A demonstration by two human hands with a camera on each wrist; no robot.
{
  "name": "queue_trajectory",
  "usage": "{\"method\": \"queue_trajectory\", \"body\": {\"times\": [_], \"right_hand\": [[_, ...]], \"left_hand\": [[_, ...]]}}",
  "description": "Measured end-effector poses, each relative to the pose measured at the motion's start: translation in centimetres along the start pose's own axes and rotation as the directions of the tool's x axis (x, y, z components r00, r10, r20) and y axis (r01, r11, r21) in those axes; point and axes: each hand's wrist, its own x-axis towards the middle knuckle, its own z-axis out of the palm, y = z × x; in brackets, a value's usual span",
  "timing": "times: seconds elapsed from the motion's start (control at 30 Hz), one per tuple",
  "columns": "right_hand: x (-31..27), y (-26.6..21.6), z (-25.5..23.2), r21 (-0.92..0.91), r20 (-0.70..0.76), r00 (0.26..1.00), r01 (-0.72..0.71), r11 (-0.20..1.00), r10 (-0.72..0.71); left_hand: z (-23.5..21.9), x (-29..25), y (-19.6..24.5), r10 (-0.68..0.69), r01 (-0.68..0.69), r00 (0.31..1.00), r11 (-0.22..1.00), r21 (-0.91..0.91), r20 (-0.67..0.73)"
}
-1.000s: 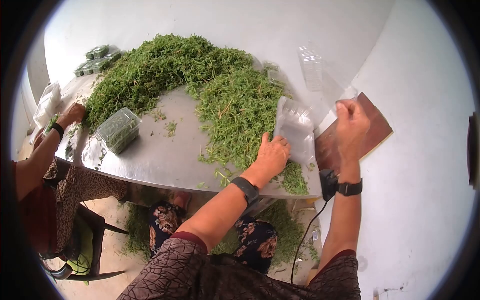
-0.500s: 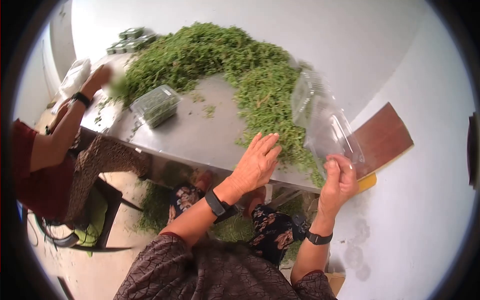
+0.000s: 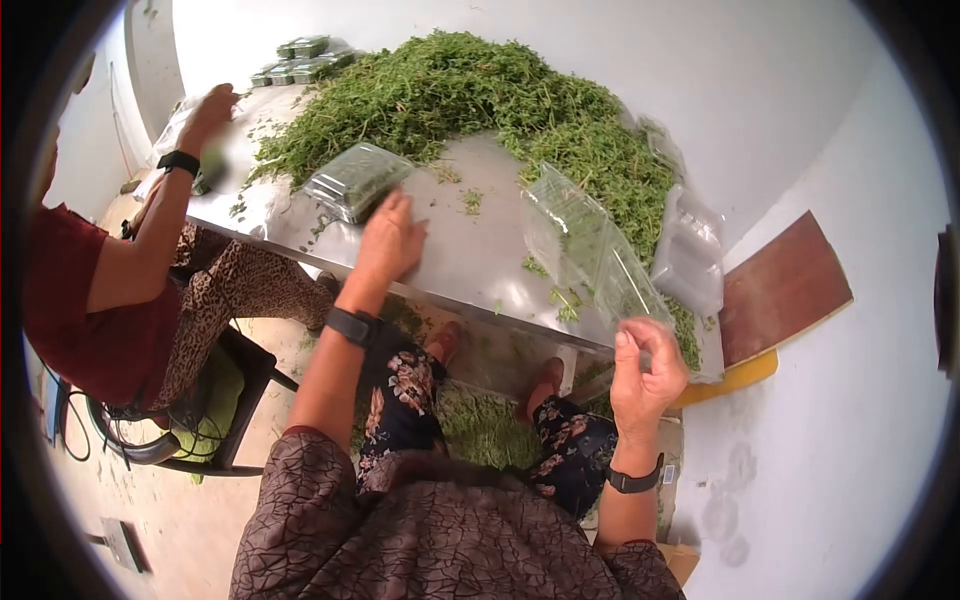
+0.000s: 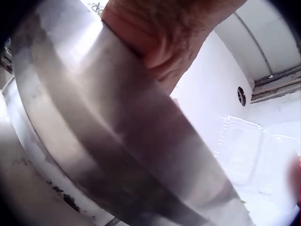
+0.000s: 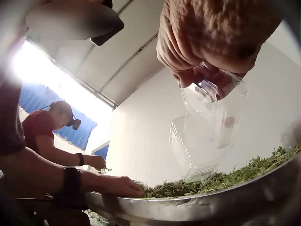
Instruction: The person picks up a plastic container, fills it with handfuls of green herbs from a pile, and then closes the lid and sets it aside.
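In the head view my right hand (image 3: pixel 648 372) pinches the edge of an empty clear plastic clamshell box (image 3: pixel 590 245), which hangs open over the table. The right wrist view shows the same clamshell box (image 5: pixel 202 136) below the fingers, its lid and base spread apart. My left hand (image 3: pixel 393 240) is low over the table, fingertips right at a closed clamshell box (image 3: pixel 358 182) packed with green herbs. Its fingers are not curled round that box. In the left wrist view, the table edge hides most of the left hand (image 4: pixel 164 37).
A big heap of green herbs (image 3: pixel 450 85) covers the back of the metal table (image 3: pixel 470 260). Empty clear trays (image 3: pixel 690 250) stand at the right beside a brown board (image 3: pixel 785 290). Filled boxes (image 3: pixel 300 65) are stacked far left, near another person (image 3: pixel 130 270) seated there.
My right hand has brought the empty clamshell box away from the trays, leftward and nearer. My left hand has moved from beside the trays across to the filled box.
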Motion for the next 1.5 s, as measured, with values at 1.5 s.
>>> {"method": "queue_trajectory", "body": {"times": [1.5], "right_hand": [[0.3,3.3,10.4,-0.233,0.481,0.874,0.196,0.953,-0.062]], "left_hand": [[-2.1,-5.1,5.5,-0.452,0.228,0.891,0.497,-0.837,-0.026]]}}
